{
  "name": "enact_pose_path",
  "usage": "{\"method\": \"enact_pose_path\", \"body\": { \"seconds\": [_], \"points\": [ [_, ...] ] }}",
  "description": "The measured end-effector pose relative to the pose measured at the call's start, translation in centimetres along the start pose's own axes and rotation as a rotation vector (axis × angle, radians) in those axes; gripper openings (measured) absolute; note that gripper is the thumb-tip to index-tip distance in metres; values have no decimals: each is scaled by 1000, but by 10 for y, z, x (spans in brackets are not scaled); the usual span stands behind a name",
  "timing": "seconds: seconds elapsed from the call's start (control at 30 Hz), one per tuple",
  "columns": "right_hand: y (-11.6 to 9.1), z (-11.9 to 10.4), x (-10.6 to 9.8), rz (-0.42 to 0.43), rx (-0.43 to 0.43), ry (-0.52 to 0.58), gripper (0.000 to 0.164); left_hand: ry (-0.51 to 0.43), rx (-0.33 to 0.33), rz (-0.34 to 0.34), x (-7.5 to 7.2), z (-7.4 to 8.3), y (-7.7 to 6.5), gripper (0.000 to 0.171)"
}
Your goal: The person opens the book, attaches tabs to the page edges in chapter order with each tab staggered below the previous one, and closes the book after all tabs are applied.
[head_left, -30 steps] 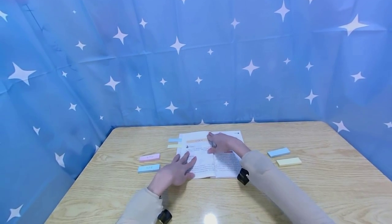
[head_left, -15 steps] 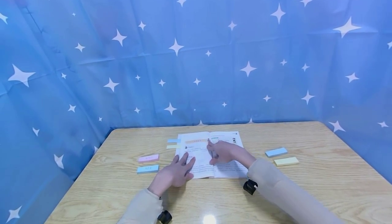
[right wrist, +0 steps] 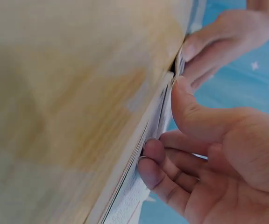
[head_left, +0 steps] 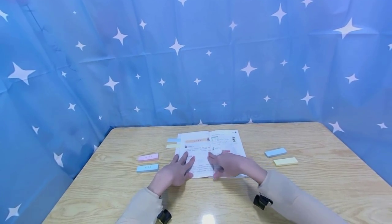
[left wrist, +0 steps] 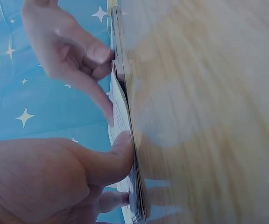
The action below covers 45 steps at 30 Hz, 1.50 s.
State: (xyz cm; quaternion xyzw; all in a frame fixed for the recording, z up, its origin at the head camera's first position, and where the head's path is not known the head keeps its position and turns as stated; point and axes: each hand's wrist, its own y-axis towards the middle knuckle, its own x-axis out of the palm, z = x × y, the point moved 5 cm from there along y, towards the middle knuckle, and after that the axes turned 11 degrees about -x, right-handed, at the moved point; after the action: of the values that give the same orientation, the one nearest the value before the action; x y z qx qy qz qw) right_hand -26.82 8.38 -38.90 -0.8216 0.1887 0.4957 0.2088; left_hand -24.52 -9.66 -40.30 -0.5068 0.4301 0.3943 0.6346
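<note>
An open book (head_left: 200, 164) with printed pages lies on the wooden table. My left hand (head_left: 174, 174) rests on the lower left page with its fingers spread, and the left wrist view shows its thumb (left wrist: 123, 154) on the page near the edge. My right hand (head_left: 230, 165) touches the book beside the centre fold, near the bottom. In the right wrist view its thumb (right wrist: 183, 95) is straight and meets the page by the fold, while its other fingers (right wrist: 158, 175) bend loosely against the right page. Neither hand holds anything.
A blue tab (head_left: 173, 140) and a yellow tab (head_left: 173, 146) stick out from the book's left edge. Left of it lie a pink sticky-note pad (head_left: 148, 157) and a blue pad (head_left: 147, 168). On the right are another blue pad (head_left: 275, 152) and a yellow pad (head_left: 286, 161).
My right hand has slid down along the centre fold, from the top of the book to its bottom edge, uncovering the upper right page. My left hand has stayed in place.
</note>
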Motion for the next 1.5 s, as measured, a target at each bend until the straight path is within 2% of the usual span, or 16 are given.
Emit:
{"method": "enact_pose_path", "body": {
  "seconds": [0.2, 0.43, 0.77, 0.87, 1.03, 1.07, 1.17, 1.23, 1.3, 1.4, 1.5],
  "points": [
    [-12, -15, 7, -21, -31, 38, 73, 6, -2, 5, -1, 0, 0, 58],
    [-27, -30, 13, -32, -36, 14, 73, 5, -6, 11, -1, 2, 0, 57],
    [-27, -33, 10, -47, -109, -48, 62, -5, -7, 3, 0, 0, -1, 57],
    [-24, -32, 7, -21, -122, -34, 48, -4, -5, 0, 0, 0, -1, 57],
    [-22, -30, 2, 49, -156, 21, 12, -1, 1, 1, 0, 1, 0, 58],
    [-22, -30, 1, 72, -169, 29, 12, 0, 2, 0, 0, 1, 0, 58],
    [-20, -30, -1, 160, -213, 57, 25, -12, 5, -10, 0, 0, 0, 58],
    [-17, -30, -3, 227, -242, 34, 27, -25, 8, -16, 0, -1, 0, 58],
    [-16, -28, -4, 278, -245, -10, 18, -45, 20, -16, -1, -3, 0, 58],
    [-15, -26, -3, 305, -225, -68, 9, -61, 44, -3, -2, -5, 2, 58],
    [-15, -22, -2, 298, -198, -82, 18, -72, 68, 20, -5, -7, 4, 56]
  ]
}}
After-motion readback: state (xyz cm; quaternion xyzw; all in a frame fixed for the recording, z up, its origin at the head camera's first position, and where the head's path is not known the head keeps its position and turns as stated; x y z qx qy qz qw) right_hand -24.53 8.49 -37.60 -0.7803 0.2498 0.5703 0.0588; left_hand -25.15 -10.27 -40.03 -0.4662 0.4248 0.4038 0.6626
